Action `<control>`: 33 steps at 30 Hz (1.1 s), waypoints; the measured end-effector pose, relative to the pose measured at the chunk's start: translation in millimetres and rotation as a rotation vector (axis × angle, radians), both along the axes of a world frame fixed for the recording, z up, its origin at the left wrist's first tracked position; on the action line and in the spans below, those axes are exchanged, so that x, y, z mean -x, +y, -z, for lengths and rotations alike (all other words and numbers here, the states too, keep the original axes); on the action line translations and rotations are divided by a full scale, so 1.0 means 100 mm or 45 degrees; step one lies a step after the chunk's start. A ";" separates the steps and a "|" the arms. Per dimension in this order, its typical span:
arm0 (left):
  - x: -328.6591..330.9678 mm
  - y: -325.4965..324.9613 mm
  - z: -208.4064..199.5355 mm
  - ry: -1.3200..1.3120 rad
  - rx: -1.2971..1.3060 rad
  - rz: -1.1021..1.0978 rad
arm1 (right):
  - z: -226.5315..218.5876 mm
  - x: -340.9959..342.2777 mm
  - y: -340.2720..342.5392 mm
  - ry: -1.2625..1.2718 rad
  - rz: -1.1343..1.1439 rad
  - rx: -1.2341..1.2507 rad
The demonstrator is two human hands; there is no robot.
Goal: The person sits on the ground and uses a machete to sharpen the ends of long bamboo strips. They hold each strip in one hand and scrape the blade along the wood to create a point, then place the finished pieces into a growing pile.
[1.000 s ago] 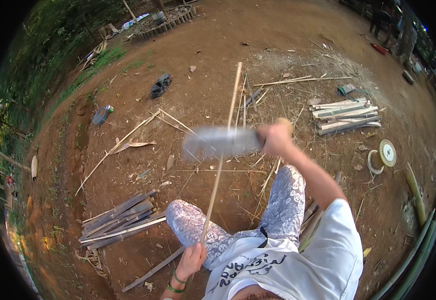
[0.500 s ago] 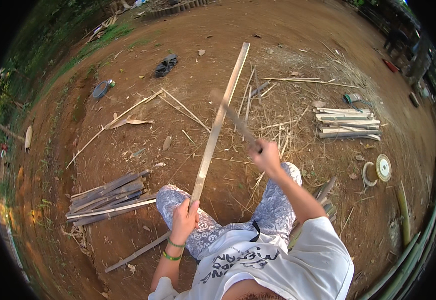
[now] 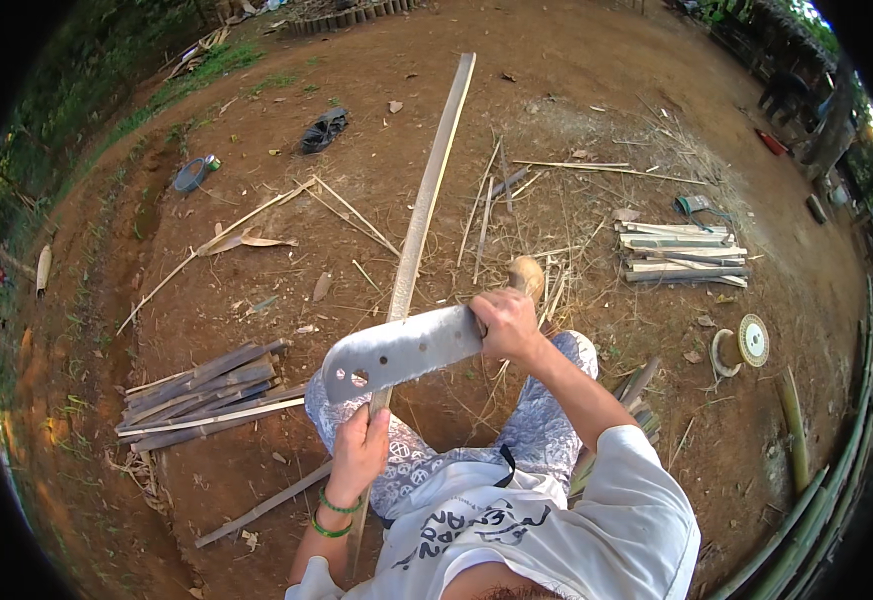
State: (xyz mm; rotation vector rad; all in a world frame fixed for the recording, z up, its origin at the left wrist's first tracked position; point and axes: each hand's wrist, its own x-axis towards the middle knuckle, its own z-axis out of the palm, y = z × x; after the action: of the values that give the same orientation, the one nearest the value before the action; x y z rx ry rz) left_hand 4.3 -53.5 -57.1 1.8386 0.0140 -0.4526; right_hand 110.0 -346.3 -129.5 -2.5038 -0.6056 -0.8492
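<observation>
My left hand is closed round the lower part of a long split-bamboo strip, which slants up and away over the dirt. Below the hand, the strip's near end passes beside my left forearm. Just above that grip, the broad steel blade of a machete lies across the strip, its rounded, holed tip to the left. From here I cannot tell how firmly the blade meets the bamboo. My right hand is wrapped round the machete's handle, whose wooden butt sticks out above the fist.
Split bamboo lies piled at left, and a stacked bundle sits at right. Near it stands a spool. Long green poles curve along the right edge. A black plastic bag and a blue-grey bowl lie farther off.
The machete has swung from a blurred position right of the strip to lie across it near my left hand. The strip has slid toward me, its near end now showing below my left hand.
</observation>
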 end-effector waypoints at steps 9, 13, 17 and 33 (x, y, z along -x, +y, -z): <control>0.89 0.41 0.10 0.078 -0.068 0.078 | -0.45 -0.75 -1.38 0.419 0.911 -0.146; 0.69 0.33 0.23 -0.092 -0.181 0.043 | -0.40 -0.24 -0.62 0.483 0.617 0.095; 0.69 0.37 0.33 -0.190 -0.293 0.061 | -0.36 -0.25 -0.64 0.084 0.311 0.224; 0.78 0.96 0.73 -0.249 -0.253 -0.508 | 0.67 -0.93 -0.90 1.106 0.490 -1.010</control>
State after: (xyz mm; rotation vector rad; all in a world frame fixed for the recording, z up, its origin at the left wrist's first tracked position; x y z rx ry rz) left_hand -74.0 42.5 -130.6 2.0066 0.2961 0.0099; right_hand 203.1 -436.4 -196.6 -1.9454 0.4409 -0.0035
